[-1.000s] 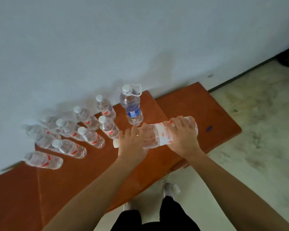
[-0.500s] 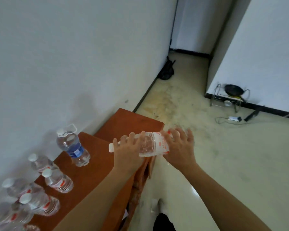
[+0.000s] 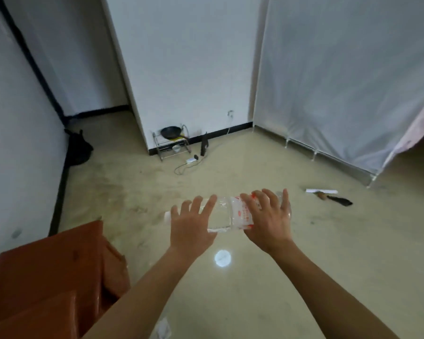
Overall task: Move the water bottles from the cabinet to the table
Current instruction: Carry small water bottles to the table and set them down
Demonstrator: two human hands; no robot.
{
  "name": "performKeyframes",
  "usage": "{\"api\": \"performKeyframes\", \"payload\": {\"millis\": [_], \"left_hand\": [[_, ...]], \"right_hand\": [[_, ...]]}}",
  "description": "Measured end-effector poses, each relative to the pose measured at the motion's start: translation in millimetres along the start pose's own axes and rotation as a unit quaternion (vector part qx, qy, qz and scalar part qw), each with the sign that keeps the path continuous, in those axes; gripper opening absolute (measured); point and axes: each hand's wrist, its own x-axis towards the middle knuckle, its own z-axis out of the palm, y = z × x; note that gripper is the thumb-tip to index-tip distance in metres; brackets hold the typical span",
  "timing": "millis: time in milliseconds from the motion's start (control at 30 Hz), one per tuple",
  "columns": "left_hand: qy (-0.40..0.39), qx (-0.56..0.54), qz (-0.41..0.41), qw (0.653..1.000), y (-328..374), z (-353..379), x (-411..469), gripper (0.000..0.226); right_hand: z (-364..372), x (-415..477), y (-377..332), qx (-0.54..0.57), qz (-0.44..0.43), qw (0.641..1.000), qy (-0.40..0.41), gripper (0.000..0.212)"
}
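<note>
Water bottle (image 3: 227,214): a clear plastic bottle with a white and red label. It lies level in the air between the two hands, over the floor, with its pale cap end pointing to the person's left. It is right of the table and does not touch it.
Left hand (image 3: 191,226): stretched forward with its back to the camera. Four fingers are straight and fanned apart over the bottle's neck half, and the cap end pokes out beyond the outer finger. The thumb is hidden, so whether it hooks under the bottle cannot be told.
Right hand (image 3: 267,218): also back-up, with its fingers splayed and nearly straight across the label and base end. The thumb is out of sight here too.
Arms: both forearms are bare and reach out from the lower edge, angling inward toward the bottle. The wrists are near each other but apart.
Table (image 3: 47,277): an orange-brown top at lower left, against the wall, with one corner nearest the left forearm.
Floor (image 3: 328,253): pale and glossy, with a round bright reflection (image 3: 222,258) just below the hands.
Background: a dark pan (image 3: 171,132) sits on a low wire rack (image 3: 167,151) by the far wall. A black bag (image 3: 78,148) sits in the left corner, and a white fabric-covered frame (image 3: 340,81) stands at right.
</note>
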Motion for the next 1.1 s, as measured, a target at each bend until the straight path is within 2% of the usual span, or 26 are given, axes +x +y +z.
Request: {"api": "performKeyframes", "payload": {"millis": [200,333,467,633,867,1100], "left_hand": [[-0.003,-0.030,0.115,0.993,195,11,60,0.101],[-0.005,-0.046,0.208,0.977,351,24,93,0.103],[-0.024,-0.069,0.273,0.959,464,33,112,0.100],[-0.017,-0.083,0.372,0.924,601,60,160,0.099],[-0.018,-0.133,0.458,0.879,799,107,243,0.095],[0.007,-0.197,0.569,0.799,1023,105,308,0.094]], "right_hand": [[-39,-77,186,-0.038,0.109,0.993,0.024,0.081],[-71,-142,326,-0.069,0.183,0.981,0.014,0.090],[-98,-196,417,-0.098,0.233,0.967,0.016,0.092],[-111,-248,531,-0.134,0.310,0.941,0.026,0.088],[-130,-282,709,-0.204,0.381,0.902,0.019,0.087],[-192,-327,874,-0.268,0.478,0.835,0.042,0.087]]}}
